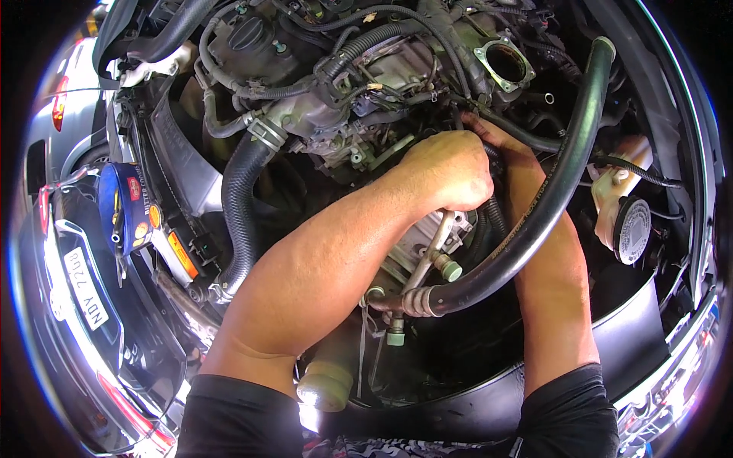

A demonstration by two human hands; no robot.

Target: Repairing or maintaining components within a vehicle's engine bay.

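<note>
My left hand [450, 169] is curled into a fist deep in a car's engine bay, over the engine's lower front. Its fingers point down out of sight, so what they grip is hidden. My right hand [508, 145] reaches in beside it from the right, near the wiring and hoses. Most of its fingers are hidden behind the left hand and the engine parts. Just below the left fist is a metal pipe [422, 267] with a pale green cap [450, 270]. A thick black hose [546, 206] arches over my right forearm and is crimped to metal pipework.
Left of my arm, a ribbed radiator hose [238, 198] bends down. Behind lie a black filler cap [250, 33] and a round metal flange opening [505, 64]. A reservoir cap [633, 229] stands at right. A blue tray [126, 202] hangs at left, near a parked car [92, 305].
</note>
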